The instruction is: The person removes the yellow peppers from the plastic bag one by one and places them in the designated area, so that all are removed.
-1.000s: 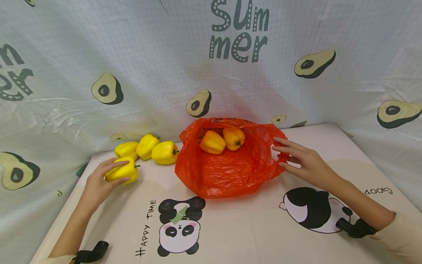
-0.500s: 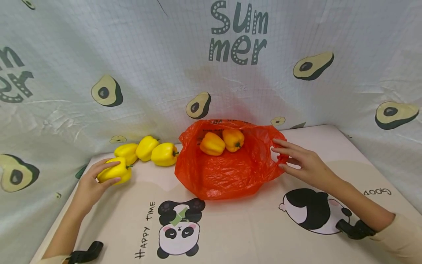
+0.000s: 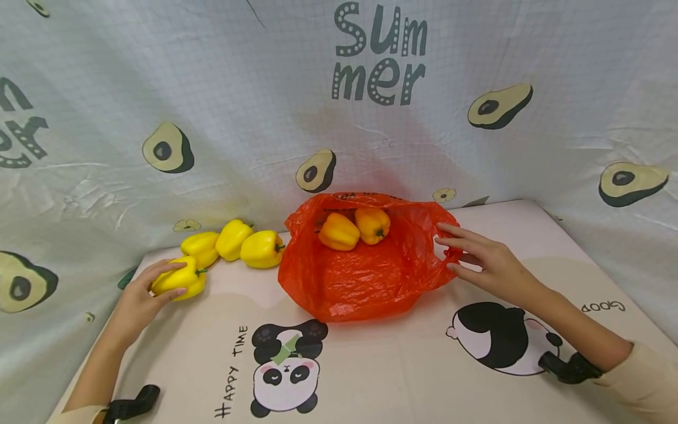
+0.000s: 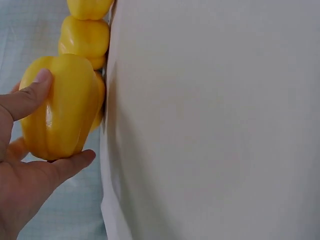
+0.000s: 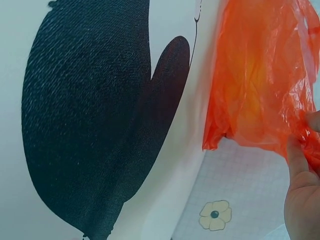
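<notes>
Left fingers (image 4: pixel 74 164) around yellow pepper (image 4: pixel 67 110)

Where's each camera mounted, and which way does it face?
Head: on the head, facing forward and down at table and red bag; left hand, right hand, forearms show.
Left wrist: on that wrist, facing the held yellow pepper; left hand shows.
Right wrist: on that wrist, facing red bag; right hand partly shows.
Head and right wrist share the red bag.
</notes>
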`<state>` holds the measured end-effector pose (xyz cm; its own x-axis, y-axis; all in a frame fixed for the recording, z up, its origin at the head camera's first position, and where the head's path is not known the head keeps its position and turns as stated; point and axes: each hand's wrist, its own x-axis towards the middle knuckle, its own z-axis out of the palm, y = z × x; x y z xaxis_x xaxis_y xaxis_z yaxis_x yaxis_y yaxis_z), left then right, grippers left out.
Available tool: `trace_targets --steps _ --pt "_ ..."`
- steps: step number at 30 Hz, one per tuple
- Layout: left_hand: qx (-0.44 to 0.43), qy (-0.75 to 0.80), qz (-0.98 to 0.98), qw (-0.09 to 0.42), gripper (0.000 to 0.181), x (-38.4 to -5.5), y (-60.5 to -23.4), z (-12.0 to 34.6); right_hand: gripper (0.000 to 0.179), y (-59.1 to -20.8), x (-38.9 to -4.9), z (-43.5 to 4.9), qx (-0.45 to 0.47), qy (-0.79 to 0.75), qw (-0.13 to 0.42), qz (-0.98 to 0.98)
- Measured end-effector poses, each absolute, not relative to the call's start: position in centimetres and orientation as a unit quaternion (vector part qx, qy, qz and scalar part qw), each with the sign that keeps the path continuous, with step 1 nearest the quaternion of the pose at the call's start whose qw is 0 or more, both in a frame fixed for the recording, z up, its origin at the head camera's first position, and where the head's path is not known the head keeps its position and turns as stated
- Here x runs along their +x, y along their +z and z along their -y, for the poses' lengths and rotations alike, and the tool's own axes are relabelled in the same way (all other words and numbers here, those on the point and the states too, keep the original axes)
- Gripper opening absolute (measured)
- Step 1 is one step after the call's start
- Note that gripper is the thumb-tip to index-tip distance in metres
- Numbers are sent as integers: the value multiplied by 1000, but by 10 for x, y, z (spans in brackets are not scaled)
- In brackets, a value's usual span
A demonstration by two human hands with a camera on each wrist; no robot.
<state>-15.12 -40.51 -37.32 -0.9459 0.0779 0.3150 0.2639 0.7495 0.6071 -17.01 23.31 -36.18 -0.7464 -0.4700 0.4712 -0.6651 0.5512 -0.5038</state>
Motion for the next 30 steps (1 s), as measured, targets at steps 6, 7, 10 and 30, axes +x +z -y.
trace_targets --steps 6,7,10,30 --pt "-93 -349 920 156 49 -155 -376 404 60 -363 -171 -232 333 354 139 863" --pt "-87 -347 921 155 49 -155 -377 404 60 -364 -171 -231 335 355 138 862" --pt "-72 -334 928 146 51 -155 -376 404 57 -364 -171 -231 336 355 140 861" --pt "-57 -406 912 23 56 -158 -376 406 53 -366 -171 -230 331 333 150 870"
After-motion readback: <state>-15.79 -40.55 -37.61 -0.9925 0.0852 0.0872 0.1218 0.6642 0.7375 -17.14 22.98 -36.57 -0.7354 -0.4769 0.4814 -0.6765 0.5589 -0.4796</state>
